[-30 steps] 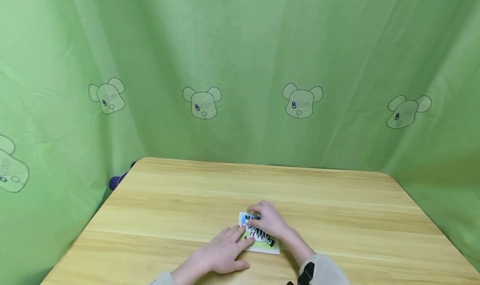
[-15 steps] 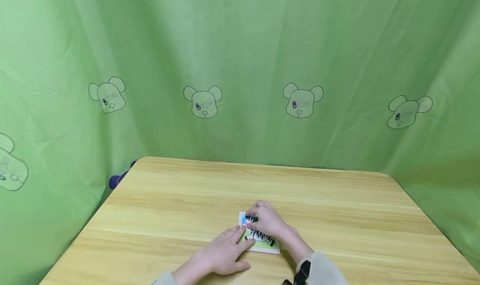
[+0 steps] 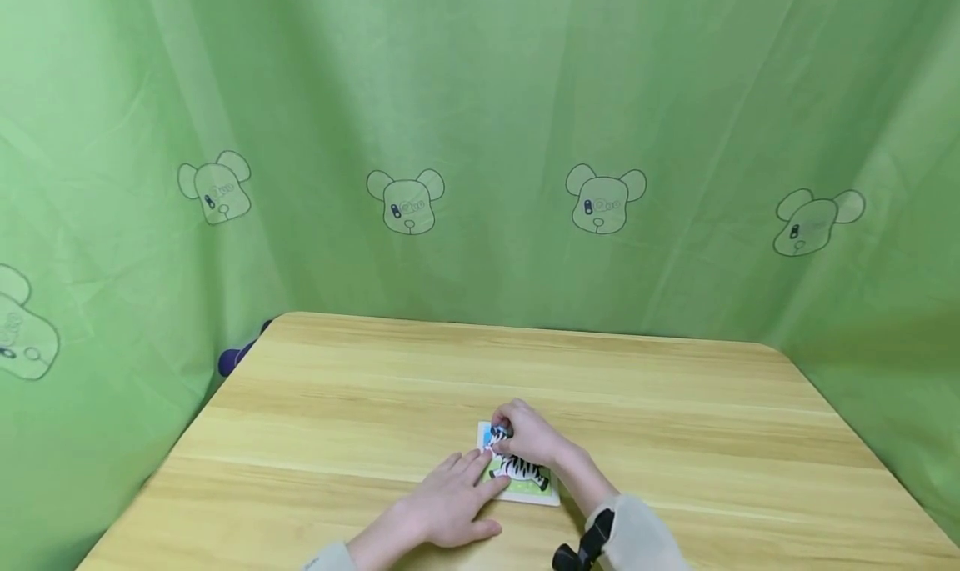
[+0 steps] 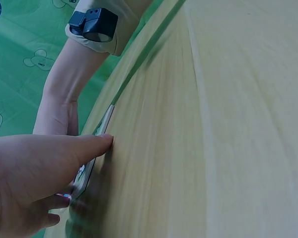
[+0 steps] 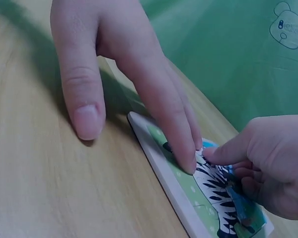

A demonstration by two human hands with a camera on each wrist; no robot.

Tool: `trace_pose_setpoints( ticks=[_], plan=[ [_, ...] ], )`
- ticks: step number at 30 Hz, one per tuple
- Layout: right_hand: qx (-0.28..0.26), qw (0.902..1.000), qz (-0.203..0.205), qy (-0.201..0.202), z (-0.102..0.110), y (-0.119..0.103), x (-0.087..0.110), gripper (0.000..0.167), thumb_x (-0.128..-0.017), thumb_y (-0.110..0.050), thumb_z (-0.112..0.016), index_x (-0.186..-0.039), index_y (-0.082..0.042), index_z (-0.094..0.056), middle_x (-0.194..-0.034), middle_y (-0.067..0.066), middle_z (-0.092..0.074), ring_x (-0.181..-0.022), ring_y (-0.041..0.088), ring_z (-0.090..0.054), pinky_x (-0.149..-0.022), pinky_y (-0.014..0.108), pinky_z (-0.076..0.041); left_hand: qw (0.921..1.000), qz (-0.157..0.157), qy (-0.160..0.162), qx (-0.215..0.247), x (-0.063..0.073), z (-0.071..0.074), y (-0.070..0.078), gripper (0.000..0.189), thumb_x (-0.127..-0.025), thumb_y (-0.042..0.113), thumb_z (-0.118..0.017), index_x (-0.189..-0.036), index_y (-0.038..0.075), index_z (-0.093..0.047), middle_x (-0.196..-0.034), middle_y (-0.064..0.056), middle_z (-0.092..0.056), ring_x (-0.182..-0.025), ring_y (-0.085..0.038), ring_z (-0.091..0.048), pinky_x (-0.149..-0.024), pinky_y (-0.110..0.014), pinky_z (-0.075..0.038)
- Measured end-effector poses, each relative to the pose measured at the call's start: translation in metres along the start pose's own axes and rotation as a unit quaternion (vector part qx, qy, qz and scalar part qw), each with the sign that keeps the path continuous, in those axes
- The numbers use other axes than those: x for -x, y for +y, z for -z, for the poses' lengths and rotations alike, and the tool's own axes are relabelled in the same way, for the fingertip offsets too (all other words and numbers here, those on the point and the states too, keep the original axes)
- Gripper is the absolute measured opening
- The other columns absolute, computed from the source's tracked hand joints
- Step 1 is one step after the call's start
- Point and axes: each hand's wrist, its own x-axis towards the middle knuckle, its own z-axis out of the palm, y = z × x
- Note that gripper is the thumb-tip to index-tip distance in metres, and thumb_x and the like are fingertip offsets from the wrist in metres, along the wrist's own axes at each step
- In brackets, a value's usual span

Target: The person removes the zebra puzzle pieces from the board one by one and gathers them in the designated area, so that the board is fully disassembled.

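Meanwhile, the right hand point(image 3: 534, 444) has curled tighter, pinching a zebra puzzle point(image 3: 525, 476) piece; the left hand point(image 3: 450, 504) stays flat.

The head view looks down across the desk point(image 3: 675, 438); both wrist views sit low and close, sharing the puzzle board point(image 5: 188, 198).

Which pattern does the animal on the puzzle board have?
The zebra has black and white stripes, clearest in the right wrist view.
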Motion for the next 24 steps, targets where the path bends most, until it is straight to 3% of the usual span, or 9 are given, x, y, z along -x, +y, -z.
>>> trace_pose_setpoints(
  ticks=[16, 24],
  plan=[
    [-0.074, 0.9957, 0.012, 0.055, -0.0071, 0.0055, 0.0035, 0.021, -0.078, 0.0, -0.069, -0.096, -0.004, -0.058, -0.081, 0.002, -0.049, -0.075, 0.015, -0.045, -0.064, 0.024, -0.04, 0.9998, -0.001, -0.001, 0.02, 0.0003, 0.0024, -0.0031, 0.063, -0.087, 0.055, -0.05, -0.141, 0.024, -0.04, -0.148, -0.013, -0.028, -0.135, -0.027, -0.027, -0.109, -0.044, -0.025],
    [-0.137, 0.9885, 0.001, 0.062, -0.0053, 0.0078, 0.0037, 0.016, -0.081, 0.002, -0.064, -0.094, -0.005, -0.059, -0.079, 0.001, -0.053, -0.075, 0.015, -0.049, -0.067, 0.024, -0.044, 0.9998, -0.005, -0.003, 0.016, -0.0003, 0.0035, -0.0047, 0.061, -0.088, 0.055, -0.049, -0.141, 0.025, -0.04, -0.148, -0.013, -0.029, -0.135, -0.026, -0.028, -0.109, -0.043, -0.026]
  ],
)
